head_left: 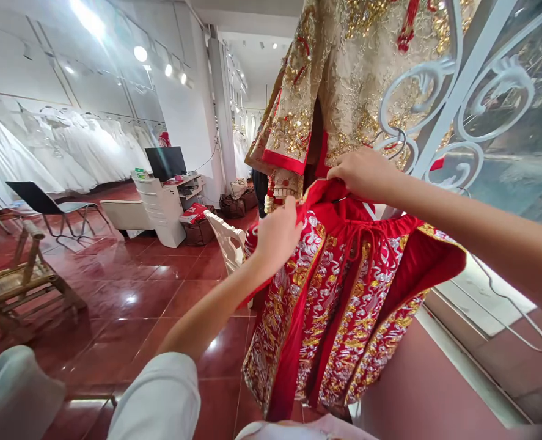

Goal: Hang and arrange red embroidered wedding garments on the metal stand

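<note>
A red embroidered skirt (325, 305) with gold and silver panels and a tied red cord hangs between my hands. My left hand (280, 235) grips its red waistband on the left, fingers closed over the cloth. My right hand (360, 174) pinches the waistband's back edge, higher and farther right. Just beyond them hangs a cream and gold embroidered jacket (344, 73) with red trim. A bit of white hanger shows inside the skirt's waist; most of it is hidden.
A white scrolled metal grille (445, 116) stands at the right, with a wire hanger (518, 305) below. Behind my left hand is a white chair (227, 241). A bamboo chair (27, 281), a desk with a monitor (166, 162) and racks of white gowns (69, 146) lie leftward.
</note>
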Action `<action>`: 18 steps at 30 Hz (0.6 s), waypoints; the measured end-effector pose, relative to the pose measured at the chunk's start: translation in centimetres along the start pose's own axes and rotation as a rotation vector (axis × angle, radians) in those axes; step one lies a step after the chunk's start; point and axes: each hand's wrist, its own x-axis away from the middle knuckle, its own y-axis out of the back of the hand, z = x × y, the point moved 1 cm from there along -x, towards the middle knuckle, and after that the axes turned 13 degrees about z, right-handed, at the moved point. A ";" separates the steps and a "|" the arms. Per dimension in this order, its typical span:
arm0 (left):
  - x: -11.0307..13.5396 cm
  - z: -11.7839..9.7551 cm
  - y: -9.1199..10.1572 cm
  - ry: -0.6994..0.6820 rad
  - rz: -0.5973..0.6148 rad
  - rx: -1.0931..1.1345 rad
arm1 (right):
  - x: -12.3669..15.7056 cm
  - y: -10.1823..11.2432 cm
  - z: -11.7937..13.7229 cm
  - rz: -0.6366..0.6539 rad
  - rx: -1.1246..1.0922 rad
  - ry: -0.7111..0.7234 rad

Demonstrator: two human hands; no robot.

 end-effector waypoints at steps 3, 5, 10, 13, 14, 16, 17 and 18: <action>2.8 -1.9 -2.8 -0.157 0.148 0.181 | 0.2 -1.2 0.4 0.004 -0.068 0.048; 4.1 -2.2 -3.6 -0.293 0.242 0.304 | 0.5 -1.6 0.5 -0.031 -0.150 0.093; 2.8 -0.6 -2.4 -0.299 -0.082 0.243 | 1.0 -1.7 0.6 -0.093 -0.332 0.150; 0.8 -0.7 -2.2 -0.214 -0.041 0.078 | 0.8 -1.7 0.6 -0.094 -0.368 0.135; 0.2 -1.0 -2.4 -0.210 0.022 0.042 | 0.7 -1.7 0.6 -0.092 -0.366 0.125; -0.8 -1.5 -2.5 -0.212 0.121 -0.012 | 0.4 -1.8 0.7 -0.083 -0.356 0.111; -1.3 -1.5 -2.5 -0.225 0.157 -0.025 | 0.3 -1.7 0.7 -0.071 -0.348 0.112; -1.9 -1.3 -2.3 -0.251 0.195 -0.022 | 0.3 -1.6 0.7 -0.054 -0.336 0.124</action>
